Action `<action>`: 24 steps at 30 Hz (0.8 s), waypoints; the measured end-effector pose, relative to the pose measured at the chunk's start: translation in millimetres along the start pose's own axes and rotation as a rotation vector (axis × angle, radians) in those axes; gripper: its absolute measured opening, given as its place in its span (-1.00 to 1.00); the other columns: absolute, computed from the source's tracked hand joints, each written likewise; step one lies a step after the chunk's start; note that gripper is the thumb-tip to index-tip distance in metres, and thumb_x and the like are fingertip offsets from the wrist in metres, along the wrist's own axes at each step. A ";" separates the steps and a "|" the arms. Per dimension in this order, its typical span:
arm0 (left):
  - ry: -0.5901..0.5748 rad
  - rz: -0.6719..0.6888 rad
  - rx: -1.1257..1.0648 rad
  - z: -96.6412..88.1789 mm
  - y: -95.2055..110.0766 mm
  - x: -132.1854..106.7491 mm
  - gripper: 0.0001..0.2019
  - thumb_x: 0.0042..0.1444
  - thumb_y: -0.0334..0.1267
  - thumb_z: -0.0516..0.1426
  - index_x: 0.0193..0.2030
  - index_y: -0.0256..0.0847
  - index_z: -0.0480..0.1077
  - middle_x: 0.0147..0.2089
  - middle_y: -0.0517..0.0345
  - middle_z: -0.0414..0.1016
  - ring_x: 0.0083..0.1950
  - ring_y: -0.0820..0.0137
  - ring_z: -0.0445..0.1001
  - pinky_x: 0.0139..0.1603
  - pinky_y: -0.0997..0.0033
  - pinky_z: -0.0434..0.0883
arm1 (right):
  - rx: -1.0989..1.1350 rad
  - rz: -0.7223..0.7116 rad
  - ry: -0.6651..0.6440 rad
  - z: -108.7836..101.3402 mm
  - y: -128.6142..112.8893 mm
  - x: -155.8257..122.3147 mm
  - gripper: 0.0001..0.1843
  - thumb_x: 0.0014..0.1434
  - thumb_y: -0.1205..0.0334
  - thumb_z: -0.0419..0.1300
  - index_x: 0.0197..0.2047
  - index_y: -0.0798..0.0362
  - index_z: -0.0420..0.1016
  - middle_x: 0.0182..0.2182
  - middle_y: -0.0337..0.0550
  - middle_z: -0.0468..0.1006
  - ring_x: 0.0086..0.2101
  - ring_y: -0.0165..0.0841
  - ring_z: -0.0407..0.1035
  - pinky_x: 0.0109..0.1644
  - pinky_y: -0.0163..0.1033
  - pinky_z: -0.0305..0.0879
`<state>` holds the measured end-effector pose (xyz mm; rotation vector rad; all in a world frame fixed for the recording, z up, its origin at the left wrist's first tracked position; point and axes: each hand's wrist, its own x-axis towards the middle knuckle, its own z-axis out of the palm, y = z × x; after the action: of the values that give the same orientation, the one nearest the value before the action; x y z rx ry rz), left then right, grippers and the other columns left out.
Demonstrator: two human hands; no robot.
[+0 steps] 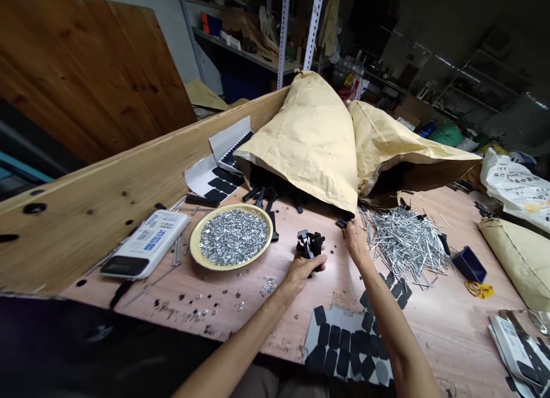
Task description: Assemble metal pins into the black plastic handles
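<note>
My left hand (304, 267) is closed round several black plastic parts (308, 243), held upright in a bunch above the table. To the right of it, my right hand (356, 240) reaches to the front of a paper sack (313, 140). Its fingertips are pinched on a small black plastic piece (341, 223), partly hidden by the fingers. Just beyond this hand lies a heap of thin metal pins (410, 243). A yellow bowl (196, 255) full of small shiny metal nuts or washers stands left of my left hand.
A second open paper sack (399, 137) lies at the back right. Sheets with black pads (344, 341) lie at the front edge. A white boxy device (150, 243) sits at the left, a dark blue bin (470, 264) at the right. Loose washers (268, 284) are scattered on the table.
</note>
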<state>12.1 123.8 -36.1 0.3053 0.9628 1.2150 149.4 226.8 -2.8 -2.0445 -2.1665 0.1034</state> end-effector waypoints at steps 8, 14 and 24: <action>-0.108 -0.307 -0.084 -0.5 4.9 -13.3 -0.76 -0.19 -0.37 0.30 -0.33 -0.37 0.42 -0.43 -0.03 0.56 -0.45 0.37 0.54 -0.45 0.48 0.44 | -0.053 0.035 0.014 6.9 7.5 -22.7 -0.57 0.15 0.46 -0.04 0.09 0.16 0.33 -0.15 0.18 0.48 -0.21 -0.14 0.42 -0.20 -0.13 0.26; -0.173 -0.463 -0.101 8.7 -11.0 -23.6 -0.84 -0.12 -0.42 0.25 -0.34 -0.39 0.41 -0.38 -0.10 0.58 -0.39 0.30 0.58 -0.43 0.45 0.46 | -0.097 0.054 -0.034 -5.2 10.4 -47.8 -0.77 0.09 0.45 0.03 -0.23 0.22 0.47 -0.24 0.14 0.49 -0.31 -0.18 0.44 -0.26 -0.17 0.30; -0.198 -0.586 -0.171 3.8 -9.4 -35.5 -0.96 -0.01 -0.40 0.22 -0.39 -0.32 0.45 -0.49 0.09 0.54 -0.43 0.34 0.54 -0.31 0.34 0.50 | 0.329 -0.425 0.272 15.1 11.2 -143.1 -0.61 0.14 0.47 -0.07 -0.04 0.06 0.41 -0.07 -0.02 0.48 -0.03 -0.33 0.36 0.04 -0.19 0.33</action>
<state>20.1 90.0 -23.9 -0.0009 0.7003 0.7057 165.4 85.8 -29.4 -1.3137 -2.1811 0.1119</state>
